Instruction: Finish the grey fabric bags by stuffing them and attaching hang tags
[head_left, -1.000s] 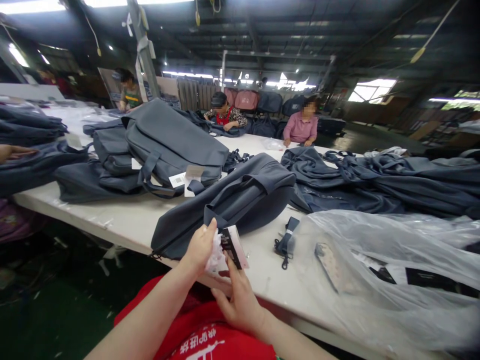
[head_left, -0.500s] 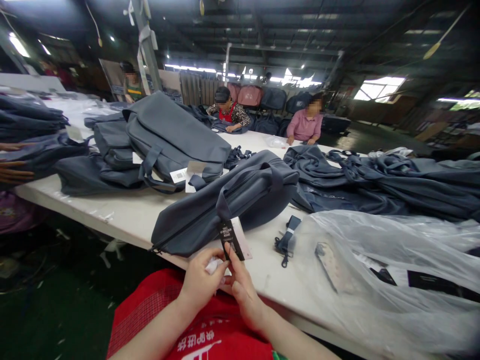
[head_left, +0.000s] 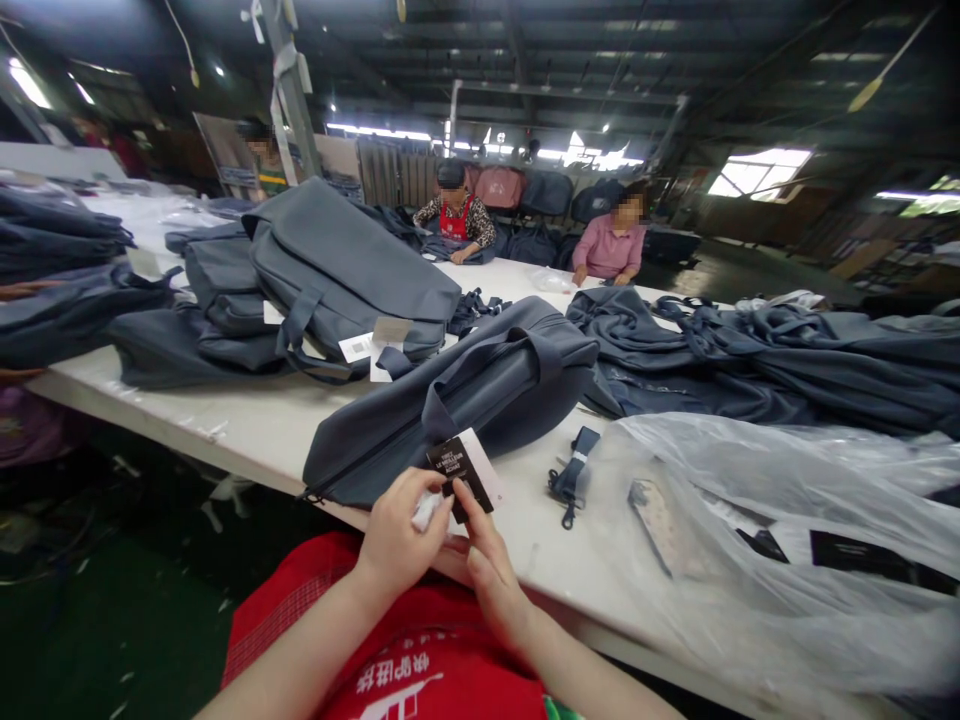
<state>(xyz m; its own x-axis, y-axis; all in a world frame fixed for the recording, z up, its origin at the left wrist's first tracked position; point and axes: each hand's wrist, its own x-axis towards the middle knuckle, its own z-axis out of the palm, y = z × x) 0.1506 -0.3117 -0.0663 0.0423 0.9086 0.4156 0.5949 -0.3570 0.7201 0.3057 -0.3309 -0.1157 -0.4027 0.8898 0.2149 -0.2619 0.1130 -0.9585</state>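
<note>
A dark blue-grey duffel bag (head_left: 375,450) lies on its side in front of me, its strap handle (head_left: 442,415) towards me. Next to the handle hangs a black hang tag (head_left: 450,462) with white print, a white card (head_left: 487,478) behind it. My left hand (head_left: 401,525) is closed around a crumpled white piece (head_left: 427,510), perhaps plastic or paper, with its fingertips at the tag's lower left edge. Fingers of my right hand (head_left: 491,570) pinch the tag's lower part; the thumb is partly hidden. A folded shoulder strap (head_left: 577,465) with a metal hook rests to the right.
More blue-grey bags (head_left: 352,270) are piled at left, and loose bags (head_left: 720,350) at right. A clear plastic sack (head_left: 750,620) with black and white tags covers the table's right front. Two people (head_left: 611,240) work across the white table (head_left: 247,430).
The hang tag has tilted and turned, and the white card shows more to its right. My left hand has risen slightly, its fingers now at the tag's edge.
</note>
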